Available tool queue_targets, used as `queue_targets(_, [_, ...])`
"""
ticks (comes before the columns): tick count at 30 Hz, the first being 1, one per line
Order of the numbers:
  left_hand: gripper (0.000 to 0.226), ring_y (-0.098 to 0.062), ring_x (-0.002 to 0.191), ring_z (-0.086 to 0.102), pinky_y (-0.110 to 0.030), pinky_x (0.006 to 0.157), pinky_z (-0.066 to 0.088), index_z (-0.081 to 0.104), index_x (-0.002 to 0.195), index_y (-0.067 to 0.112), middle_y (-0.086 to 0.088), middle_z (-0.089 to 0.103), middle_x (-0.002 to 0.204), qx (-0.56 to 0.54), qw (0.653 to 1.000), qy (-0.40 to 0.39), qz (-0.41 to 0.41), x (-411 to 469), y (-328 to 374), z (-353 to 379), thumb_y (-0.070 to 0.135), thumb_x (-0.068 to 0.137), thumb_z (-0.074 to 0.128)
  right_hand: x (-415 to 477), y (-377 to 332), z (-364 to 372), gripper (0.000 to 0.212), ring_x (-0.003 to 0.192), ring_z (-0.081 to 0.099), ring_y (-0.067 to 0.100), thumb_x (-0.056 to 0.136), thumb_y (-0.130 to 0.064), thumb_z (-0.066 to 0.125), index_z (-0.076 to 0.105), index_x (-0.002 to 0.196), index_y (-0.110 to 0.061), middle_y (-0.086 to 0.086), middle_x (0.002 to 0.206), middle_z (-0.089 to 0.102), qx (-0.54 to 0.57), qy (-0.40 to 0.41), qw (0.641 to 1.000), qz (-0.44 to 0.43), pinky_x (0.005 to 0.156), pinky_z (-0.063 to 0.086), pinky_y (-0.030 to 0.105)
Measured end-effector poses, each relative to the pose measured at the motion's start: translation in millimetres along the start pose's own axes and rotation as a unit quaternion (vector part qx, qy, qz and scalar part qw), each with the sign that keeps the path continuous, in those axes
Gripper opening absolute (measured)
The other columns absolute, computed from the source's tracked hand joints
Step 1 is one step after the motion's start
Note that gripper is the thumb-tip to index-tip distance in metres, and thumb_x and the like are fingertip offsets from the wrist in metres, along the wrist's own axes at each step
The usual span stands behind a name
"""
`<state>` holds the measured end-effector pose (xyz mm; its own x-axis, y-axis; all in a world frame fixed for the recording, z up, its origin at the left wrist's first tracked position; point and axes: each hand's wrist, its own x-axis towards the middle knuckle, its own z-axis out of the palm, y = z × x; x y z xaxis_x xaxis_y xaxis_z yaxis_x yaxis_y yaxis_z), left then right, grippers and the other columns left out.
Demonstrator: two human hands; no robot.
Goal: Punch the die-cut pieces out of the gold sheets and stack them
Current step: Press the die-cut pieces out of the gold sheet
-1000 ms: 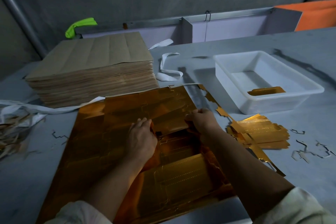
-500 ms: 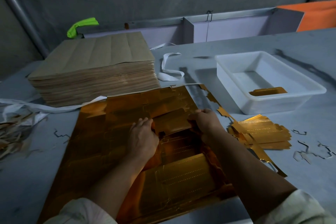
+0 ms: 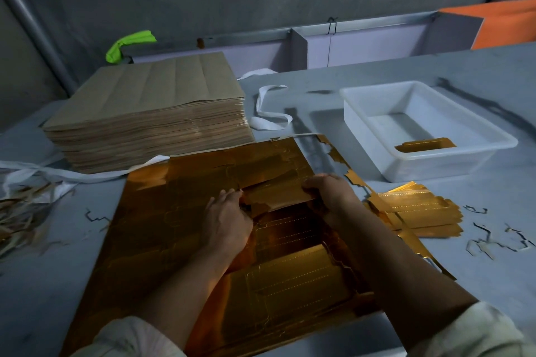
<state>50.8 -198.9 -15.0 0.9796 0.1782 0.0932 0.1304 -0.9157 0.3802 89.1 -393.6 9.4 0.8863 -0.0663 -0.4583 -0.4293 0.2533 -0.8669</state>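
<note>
Head view: a grey table (image 3: 72, 284) carries everything; at the far left stands one tall stack of brown paper (image 3: 150, 113), touching the far edge of the gold sheet (image 3: 174, 226); one loop of white strap (image 3: 269, 113) lies beside it; one white tub (image 3: 435, 165) sits to the right with a single gold piece (image 3: 425, 144) in it; paper scrap (image 3: 20, 211) is heaped at the left edge and thin slivers (image 3: 493, 240) are scattered on the right. Both forearms cross the near half of the sheet and hide part of it. Just right of the sheet, in front of the tub, lies one pile of punched pieces (image 3: 417, 209), several deep, too overlapped to count. The sheet is mirror-gold, flat on the table in the middle, scored with dotted lines, its right edge torn and jagged; a dark gap shows between the hands. The left hand (image 3: 229, 220) and right hand (image 3: 330, 191) each have fingers curled round one end of a lifted piece (image 3: 278, 194), which is raised off the sheet.
</note>
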Motion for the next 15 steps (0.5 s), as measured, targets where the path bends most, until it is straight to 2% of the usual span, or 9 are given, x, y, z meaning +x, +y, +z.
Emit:
queue_targets(3, [0.053,-0.022,0.146,0.026,-0.038,0.119,0.021,0.037,0.148,0.026,-0.001,0.034,0.156,-0.013,1.000,-0.004,-0.016,0.0,0.7,0.1,0.024,0.097,0.053,-2.3,-1.7,-2.0,0.021,0.085,0.059,0.025,0.090,-0.006,0.062,0.053,0.109,-0.008,0.017,0.105,0.060,0.007,-0.008,1.000,0.007,0.058,0.047,0.027])
queue_targets(6, [0.053,-0.023,0.146,0.027,-0.038,0.118,0.025,0.037,0.148,0.024,-0.002,0.034,0.157,-0.012,1.000,-0.004,-0.024,0.0,1.4,0.6,0.023,0.097,0.053,-4.1,-3.0,-6.6,0.025,0.084,0.060,0.024,0.090,-0.007,0.063,0.054,0.113,-0.005,0.019,0.109,0.062,0.035,-0.012,0.999,0.025,0.048,0.047,0.023])
queue_targets(9, [0.053,-0.023,0.146,0.027,-0.038,0.117,0.027,0.036,0.148,0.021,-0.003,0.033,0.157,-0.008,1.000,0.000,-0.030,-0.2,2.5,1.4,0.020,0.098,0.051,-5.6,-4.6,-10.4,0.022,0.072,0.059,0.020,0.090,-0.006,0.063,0.054,0.111,-0.003,0.017,0.101,0.062,0.083,-0.024,0.995,0.047,0.040,0.044,0.018])
queue_targets(15, [0.051,-0.023,0.144,0.030,-0.036,0.113,0.034,0.039,0.146,0.023,-0.001,0.036,0.154,0.002,0.999,0.005,-0.037,0.7,2.3,3.2,0.020,0.097,0.052,-4.2,-1.6,-14.3,0.026,0.053,0.059,0.017,0.091,-0.004,0.060,0.051,0.114,-0.002,0.016,0.088,0.059,0.135,-0.054,0.988,0.051,0.039,0.042,0.018])
